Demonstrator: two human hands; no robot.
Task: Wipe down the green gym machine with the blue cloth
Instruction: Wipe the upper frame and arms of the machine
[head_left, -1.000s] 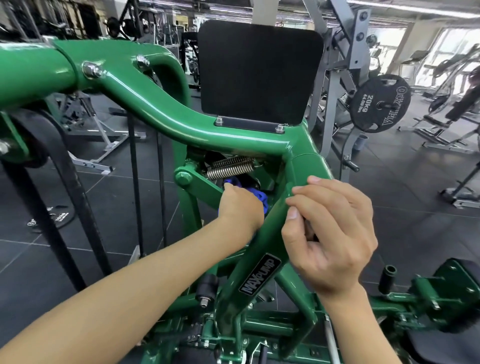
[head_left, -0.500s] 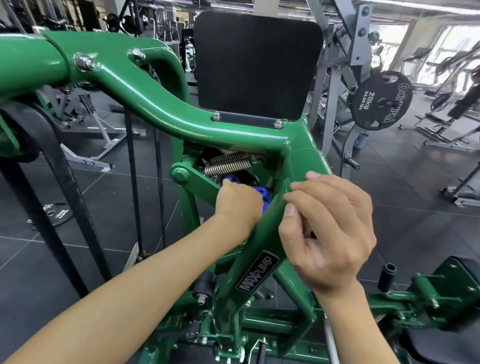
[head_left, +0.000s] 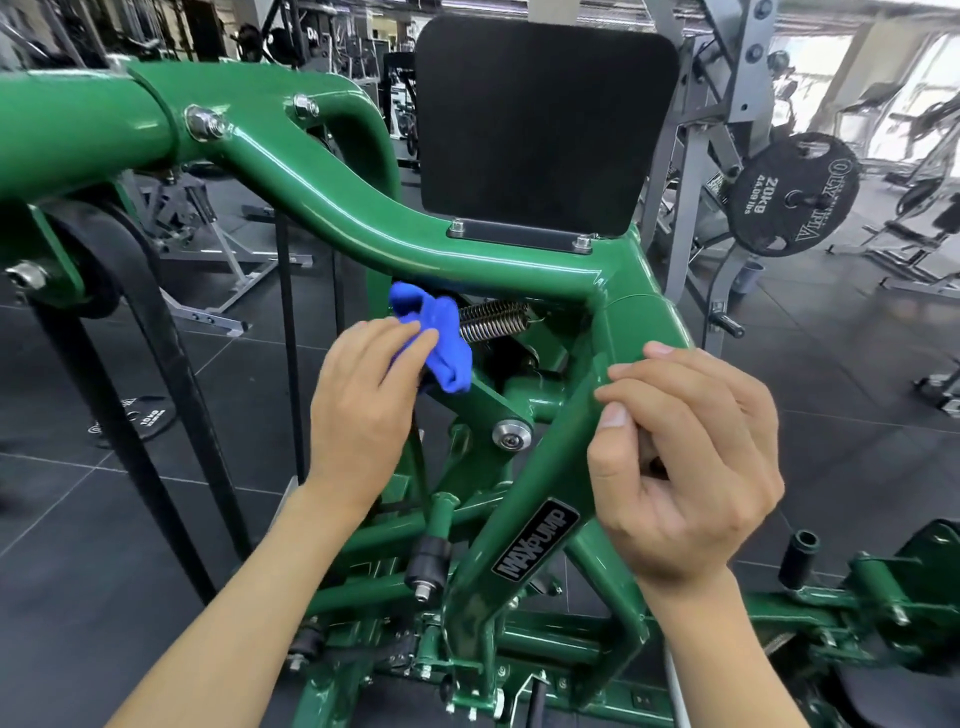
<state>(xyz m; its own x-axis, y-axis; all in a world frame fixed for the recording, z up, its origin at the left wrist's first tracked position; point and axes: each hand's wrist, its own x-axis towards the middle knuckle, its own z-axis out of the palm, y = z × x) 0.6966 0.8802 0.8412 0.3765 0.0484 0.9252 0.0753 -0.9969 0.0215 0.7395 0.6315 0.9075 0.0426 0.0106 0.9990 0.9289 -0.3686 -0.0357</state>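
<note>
The green gym machine (head_left: 363, 218) fills the view, with a curved top tube and a slanted post marked MAXPUMP (head_left: 535, 540). My left hand (head_left: 363, 405) holds the bunched blue cloth (head_left: 436, 338) between thumb and fingers. The cloth lies against the underside of the top tube and the left end of a steel spring (head_left: 493, 319). My right hand (head_left: 680, 467) is curled round a thin grey bar (head_left: 647, 447) beside the slanted post, its fingertips touching the green paint.
A black back pad (head_left: 540, 119) stands bolted on top of the frame. A black belt (head_left: 156, 364) runs down at the left. Grey racks and a 20 kg weight plate (head_left: 795, 192) are at the right. Dark floor tiles lie all around.
My left hand has drawn the blue cloth out from behind the linkage, up and to the left, so the cloth and a silver pivot bolt show. My right hand stays in place.
</note>
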